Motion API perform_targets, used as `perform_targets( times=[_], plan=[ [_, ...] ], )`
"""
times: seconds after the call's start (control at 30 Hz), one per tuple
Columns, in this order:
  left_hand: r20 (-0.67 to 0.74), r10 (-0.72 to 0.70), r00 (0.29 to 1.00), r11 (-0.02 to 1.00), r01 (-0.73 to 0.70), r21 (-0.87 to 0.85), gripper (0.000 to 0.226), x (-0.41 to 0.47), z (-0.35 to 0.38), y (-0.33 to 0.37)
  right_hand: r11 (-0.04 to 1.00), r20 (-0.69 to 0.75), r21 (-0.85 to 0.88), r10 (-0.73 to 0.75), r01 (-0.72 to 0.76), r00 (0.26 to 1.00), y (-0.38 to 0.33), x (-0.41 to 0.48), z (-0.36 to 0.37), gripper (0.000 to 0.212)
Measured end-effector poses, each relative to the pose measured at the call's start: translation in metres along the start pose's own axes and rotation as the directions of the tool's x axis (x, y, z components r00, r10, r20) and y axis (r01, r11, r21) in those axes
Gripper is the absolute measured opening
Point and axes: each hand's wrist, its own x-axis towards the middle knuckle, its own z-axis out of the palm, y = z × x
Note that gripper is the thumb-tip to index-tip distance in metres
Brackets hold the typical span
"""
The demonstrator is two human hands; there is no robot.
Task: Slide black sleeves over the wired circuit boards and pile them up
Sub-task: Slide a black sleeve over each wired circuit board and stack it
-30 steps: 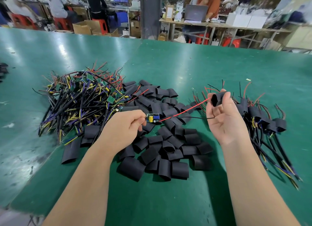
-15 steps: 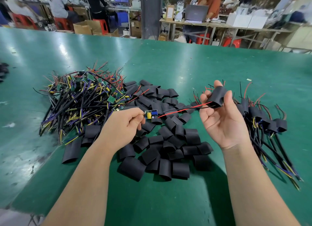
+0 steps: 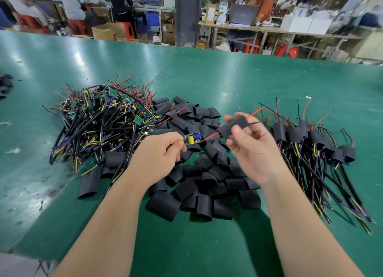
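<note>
My left hand (image 3: 159, 152) pinches one end of a small circuit board (image 3: 192, 138) with a yellow and a blue part on it. Its red and black wires run right through a black sleeve (image 3: 234, 126), which my right hand (image 3: 251, 150) holds between thumb and fingers. The sleeve sits on the wires, a short gap from the board. A tangle of bare wired boards (image 3: 103, 119) lies at the left. Loose black sleeves (image 3: 199, 181) are heaped in the middle under my hands. Sleeved boards (image 3: 310, 144) are piled at the right.
Everything lies on a green table (image 3: 228, 78). A few dark items (image 3: 5, 84) sit at its far left edge. Beyond the table are a grey pillar (image 3: 187, 15), benches, cardboard boxes and several seated people.
My right hand has moved left with the sleeve, sliding it along the wires toward the board. More of the red and black wire ends now stick out past the sleeve.
</note>
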Motion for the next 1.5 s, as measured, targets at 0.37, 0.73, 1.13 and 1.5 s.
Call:
perform_targets(
  times=[0.37, 0.73, 1.13, 1.5],
  plan=[
    [0.052, 0.04, 0.998, 0.985, -0.03, -0.168, 0.026, -0.001, 0.005, 0.01, 0.998, 0.081, -0.058, 0.026, -0.021, 0.996, 0.012, -0.001, 0.003, 0.03],
    [0.008, 0.072, 0.997, 0.997, -0.072, 0.003, 0.022, -0.004, 0.005, 0.015, 0.937, -0.024, -0.35, -0.022, 0.013, 0.999, 0.022, -0.005, 0.011, 0.036],
    [-0.056, 0.103, 0.993, 0.994, -0.101, 0.05, 0.028, -0.003, 0.011, 0.012, 0.933, -0.053, -0.354, 0.053, -0.068, 0.997, 0.032, -0.01, 0.031, 0.049],
    [-0.463, -0.363, 0.808, 0.888, 0.451, 0.091, 0.018, 0.005, -0.01, -0.011, 0.929, -0.536, 0.192, -0.17, 0.316, 0.827, -0.063, -0.003, -0.023, 0.025]
  ],
)
